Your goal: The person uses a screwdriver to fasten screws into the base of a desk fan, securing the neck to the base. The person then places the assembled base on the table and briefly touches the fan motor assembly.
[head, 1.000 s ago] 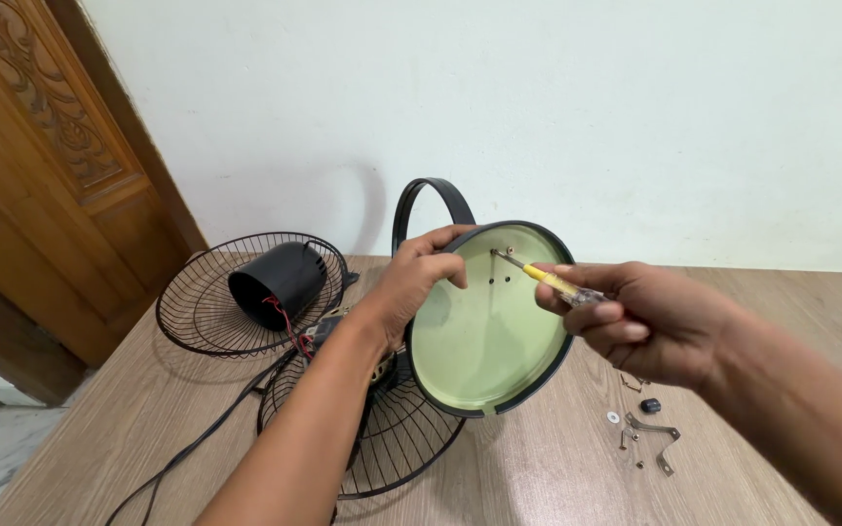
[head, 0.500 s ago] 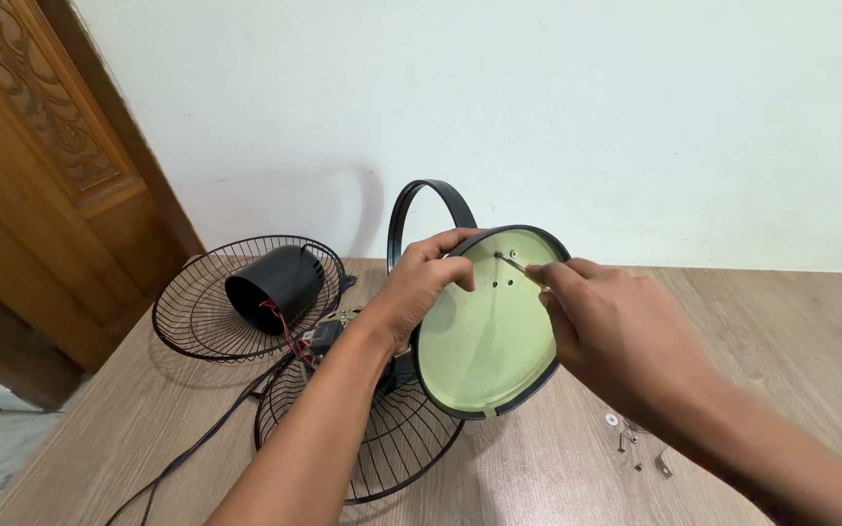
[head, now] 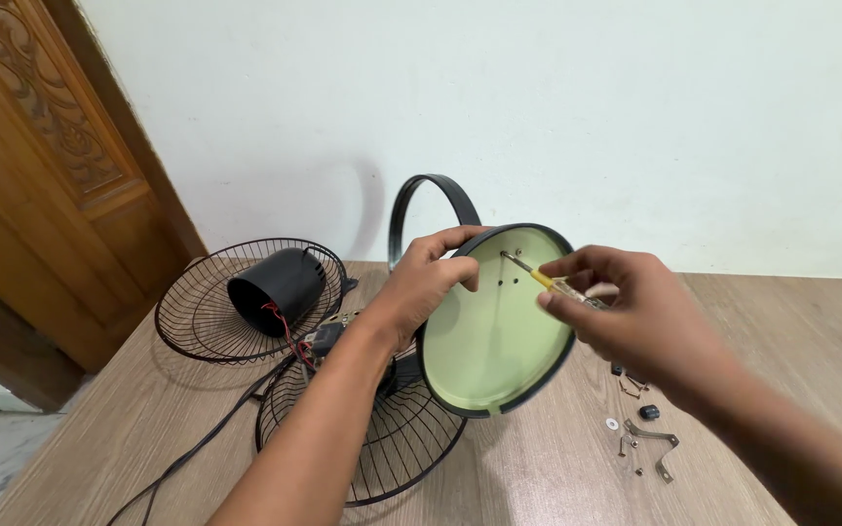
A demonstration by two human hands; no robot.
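Here, left hand (head: pixel 419 282): it was clenched on the top rim of the round plate (head: pixel 494 326), thumb on the pale green side and the other fingers behind.
Right hand (head: pixel 626 312): its fingers were pinched around the screwdriver (head: pixel 550 281), holding it by the handle.
Screwdriver: it had a yellow and clear handle and a thin metal shaft. Its tip touched a small hole near the top of the plate.
Round plate: it was pale green inside with a black rim. It was held up on its edge above the desk (head: pixel 752 321), tilted, between the two hands. A few little holes sat close together near its top.
Black ring (head: pixel 428 200): it stood up just behind the plate, and the left hand hid its lower part.
Wire guard (head: pixel 382 438): it lay flat on the desk under the left arm and the plate.
Second wire guard (head: pixel 246 297): it lay farther left, near the wooden door (head: pixel 41 175). A black motor cover (head: pixel 280 278) rested in it, with red wires (head: pixel 280 321) hanging out.
Black cord (head: pixel 197 443): it ran across the desk toward the near left corner.
Small parts (head: pixel 640 429): screws, a washer, a bent metal bracket and a little black knob lay on the desk under the right arm.
Wall (head: pixel 538 97): it was plain and pale, behind the desk.
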